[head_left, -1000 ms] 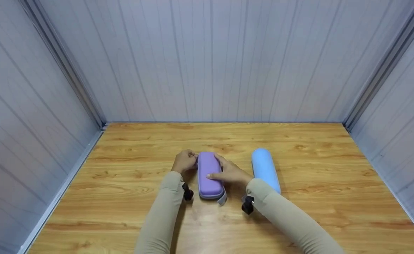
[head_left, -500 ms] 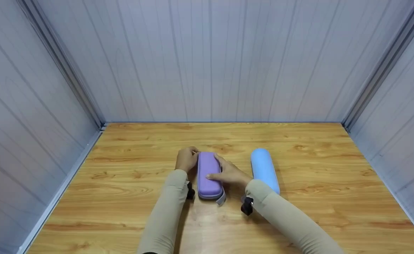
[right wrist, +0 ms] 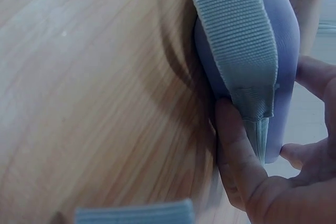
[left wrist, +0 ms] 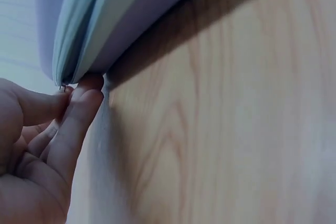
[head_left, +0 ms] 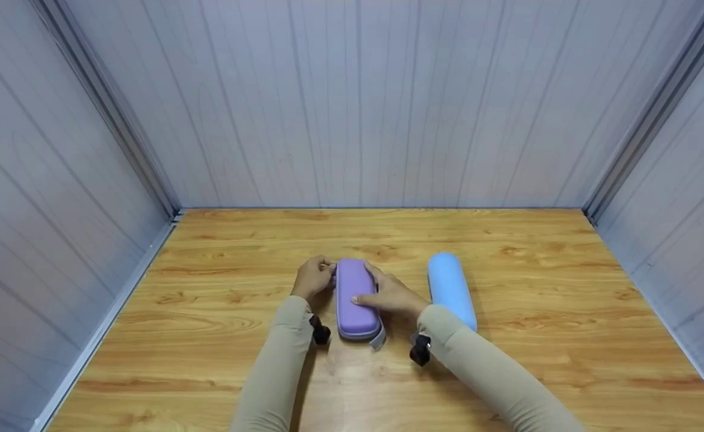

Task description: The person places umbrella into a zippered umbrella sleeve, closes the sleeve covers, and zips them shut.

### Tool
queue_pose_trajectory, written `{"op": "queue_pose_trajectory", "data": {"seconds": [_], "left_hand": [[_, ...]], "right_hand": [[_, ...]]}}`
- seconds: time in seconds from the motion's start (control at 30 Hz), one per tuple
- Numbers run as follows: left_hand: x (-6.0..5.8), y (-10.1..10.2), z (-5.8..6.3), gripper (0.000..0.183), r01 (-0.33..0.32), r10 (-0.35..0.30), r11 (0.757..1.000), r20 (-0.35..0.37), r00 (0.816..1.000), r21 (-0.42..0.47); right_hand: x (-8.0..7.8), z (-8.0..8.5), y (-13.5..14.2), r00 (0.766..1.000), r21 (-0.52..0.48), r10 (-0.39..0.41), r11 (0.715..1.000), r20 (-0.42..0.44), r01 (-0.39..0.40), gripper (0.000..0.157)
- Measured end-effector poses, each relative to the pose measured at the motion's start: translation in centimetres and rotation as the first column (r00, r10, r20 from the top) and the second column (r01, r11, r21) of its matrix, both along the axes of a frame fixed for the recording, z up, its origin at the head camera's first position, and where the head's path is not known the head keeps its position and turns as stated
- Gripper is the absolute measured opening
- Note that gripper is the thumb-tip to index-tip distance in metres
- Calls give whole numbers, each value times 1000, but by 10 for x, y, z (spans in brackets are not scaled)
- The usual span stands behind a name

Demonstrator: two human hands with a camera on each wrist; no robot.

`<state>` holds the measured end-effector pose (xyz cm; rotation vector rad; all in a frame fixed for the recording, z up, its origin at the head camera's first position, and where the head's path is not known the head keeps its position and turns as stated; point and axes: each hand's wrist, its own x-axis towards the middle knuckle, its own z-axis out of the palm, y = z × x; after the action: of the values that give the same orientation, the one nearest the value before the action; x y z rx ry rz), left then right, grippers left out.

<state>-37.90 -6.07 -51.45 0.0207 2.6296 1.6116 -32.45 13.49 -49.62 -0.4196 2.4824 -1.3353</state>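
Note:
A purple hard-shell zippered case lies lengthwise on the wooden table, a grey wrist strap at its near right end. My right hand holds it from the right, thumb on the lid and fingers along the side. At the far left side, my left hand pinches at the zipper with thumb and fingers; the zipper pull is mostly hidden by the fingertips. In the left wrist view the zipper band shows as a dark groove between pale edges. A light blue rounded case lies to the right, partly behind my right wrist.
The wooden table runs back to a pale panelled wall. Side walls stand at left and right. A black device is strapped at the left wrist, and another black device at the right.
The left hand moved slightly forward along the purple case's left side, then back toward me. The right hand and both cases stayed about where they were.

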Motion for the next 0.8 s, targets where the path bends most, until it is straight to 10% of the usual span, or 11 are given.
{"op": "queue_pose_trajectory", "data": {"seconds": [0.33,0.53,0.8], "left_hand": [[2,2,3,14,-15,5,988,-67,998,-151],[3,3,7,15,-10,-12,982,-114,993,-189],[2,2,6,12,27,-93,956,-216,972,-291]], "right_hand": [[10,7,-2,995,149,-46,987,-92,59,83],[21,11,-11,966,288,52,957,-253,24,68],[28,12,-19,957,397,121,918,-265,-6,71]]}}
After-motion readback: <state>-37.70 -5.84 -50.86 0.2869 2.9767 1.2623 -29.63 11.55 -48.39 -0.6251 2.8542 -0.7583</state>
